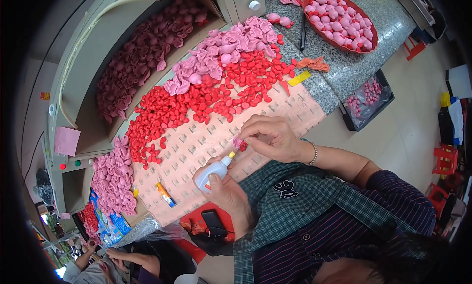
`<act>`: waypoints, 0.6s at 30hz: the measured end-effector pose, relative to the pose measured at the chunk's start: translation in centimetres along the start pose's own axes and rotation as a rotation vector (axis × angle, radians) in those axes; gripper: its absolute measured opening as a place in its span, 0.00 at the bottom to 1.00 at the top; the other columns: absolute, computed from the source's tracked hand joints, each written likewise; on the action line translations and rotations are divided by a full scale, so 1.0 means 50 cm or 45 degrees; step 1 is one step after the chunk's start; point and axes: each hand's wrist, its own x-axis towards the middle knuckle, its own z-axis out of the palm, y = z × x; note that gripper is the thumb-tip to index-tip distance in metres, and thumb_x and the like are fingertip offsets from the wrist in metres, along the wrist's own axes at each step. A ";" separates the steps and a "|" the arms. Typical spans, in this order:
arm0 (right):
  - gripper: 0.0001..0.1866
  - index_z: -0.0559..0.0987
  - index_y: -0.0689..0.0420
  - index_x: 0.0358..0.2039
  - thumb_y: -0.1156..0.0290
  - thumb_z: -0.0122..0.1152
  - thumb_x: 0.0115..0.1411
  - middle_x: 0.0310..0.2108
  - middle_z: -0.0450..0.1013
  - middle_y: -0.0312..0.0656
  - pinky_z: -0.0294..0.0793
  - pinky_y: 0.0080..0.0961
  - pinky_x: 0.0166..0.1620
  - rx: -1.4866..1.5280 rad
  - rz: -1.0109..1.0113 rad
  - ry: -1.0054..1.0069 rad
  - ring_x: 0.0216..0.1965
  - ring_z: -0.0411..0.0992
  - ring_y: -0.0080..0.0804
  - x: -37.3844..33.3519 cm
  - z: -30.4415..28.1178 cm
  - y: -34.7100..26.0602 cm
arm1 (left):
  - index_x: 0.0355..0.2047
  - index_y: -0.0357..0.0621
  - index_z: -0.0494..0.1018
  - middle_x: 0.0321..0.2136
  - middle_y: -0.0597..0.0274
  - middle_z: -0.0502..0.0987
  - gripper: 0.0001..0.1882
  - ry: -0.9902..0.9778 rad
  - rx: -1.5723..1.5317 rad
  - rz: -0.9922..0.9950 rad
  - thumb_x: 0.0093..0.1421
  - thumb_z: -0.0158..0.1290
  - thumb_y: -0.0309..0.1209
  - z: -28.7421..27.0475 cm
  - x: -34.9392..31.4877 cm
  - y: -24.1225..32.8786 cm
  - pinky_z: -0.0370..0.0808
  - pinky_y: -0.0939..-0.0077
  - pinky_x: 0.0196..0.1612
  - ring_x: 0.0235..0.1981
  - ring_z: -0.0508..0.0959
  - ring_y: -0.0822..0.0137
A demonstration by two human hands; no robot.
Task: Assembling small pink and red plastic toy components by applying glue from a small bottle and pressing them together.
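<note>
While you sit over that pink perforated mat [206, 146] filling the middle of the frame, the big heap of red pieces [206, 99] sprawls across its upper half, with pink petal pieces [226, 50] piled above it. Upper right, a red bowl [371, 38] holds more pink bits. Your left hand [226, 190] is wrapped around a small white glue bottle [209, 175], its yellow tip pointing at the tiny pink-and-red piece [240, 145] pinched tight in your right hand [273, 136], just right of center.
</note>
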 end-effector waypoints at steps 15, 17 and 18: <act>0.06 0.79 0.61 0.33 0.82 0.60 0.54 0.29 0.76 0.41 0.73 0.27 0.32 -0.198 -0.128 0.018 0.29 0.74 0.32 0.004 0.008 0.005 | 0.44 0.37 0.67 0.40 0.50 0.75 0.18 -0.018 0.026 0.045 0.64 0.57 0.39 -0.007 -0.002 -0.006 0.77 0.65 0.43 0.40 0.77 0.61; 0.06 0.79 0.61 0.32 0.82 0.60 0.53 0.28 0.76 0.42 0.72 0.28 0.32 -0.225 -0.143 0.026 0.28 0.74 0.33 0.003 0.008 0.006 | 0.44 0.37 0.67 0.41 0.50 0.75 0.18 -0.013 0.041 0.044 0.64 0.57 0.39 -0.007 -0.003 -0.005 0.77 0.65 0.43 0.40 0.77 0.61; 0.06 0.79 0.60 0.32 0.82 0.61 0.53 0.28 0.75 0.41 0.72 0.29 0.32 -0.266 -0.169 0.031 0.27 0.74 0.34 0.003 0.008 0.006 | 0.44 0.37 0.67 0.41 0.50 0.75 0.19 -0.011 0.046 0.040 0.64 0.56 0.39 -0.007 -0.004 -0.005 0.77 0.65 0.44 0.40 0.77 0.61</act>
